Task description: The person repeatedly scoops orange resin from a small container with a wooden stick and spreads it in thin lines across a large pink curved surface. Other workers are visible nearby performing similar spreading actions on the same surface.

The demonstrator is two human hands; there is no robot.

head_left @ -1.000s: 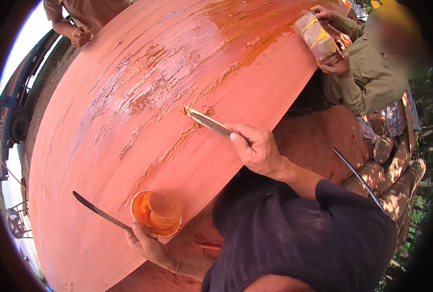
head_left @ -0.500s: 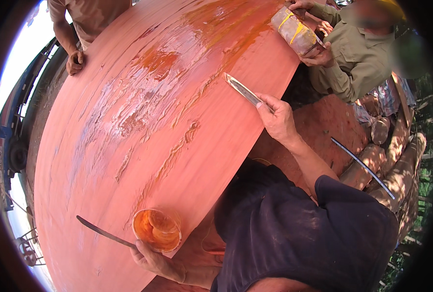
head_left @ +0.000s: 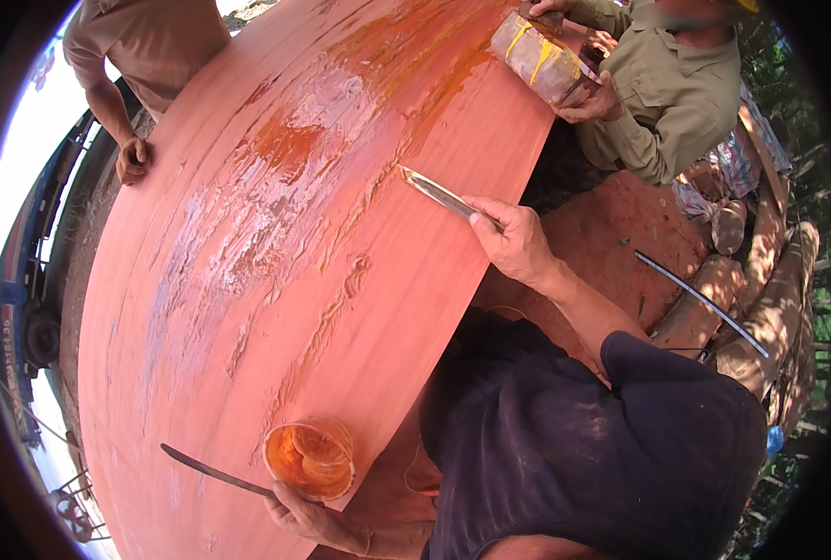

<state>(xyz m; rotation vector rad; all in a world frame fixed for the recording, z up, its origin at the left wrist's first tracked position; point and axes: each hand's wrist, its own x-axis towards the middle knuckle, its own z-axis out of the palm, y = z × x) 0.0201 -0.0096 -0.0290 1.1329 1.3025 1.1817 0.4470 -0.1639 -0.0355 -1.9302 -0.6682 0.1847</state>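
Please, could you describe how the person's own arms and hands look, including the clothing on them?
The left hand and the right hand wear no gloves. The right forearm is bare. The dark navy shirt has a short right sleeve and pale smudges. The left wrist seems to carry a thin band.

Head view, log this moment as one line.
left hand: dark strip, at orange-smeared tub | right hand: flat stick, tip at wood-grained slab | co-worker's hand: yellow-streaked container
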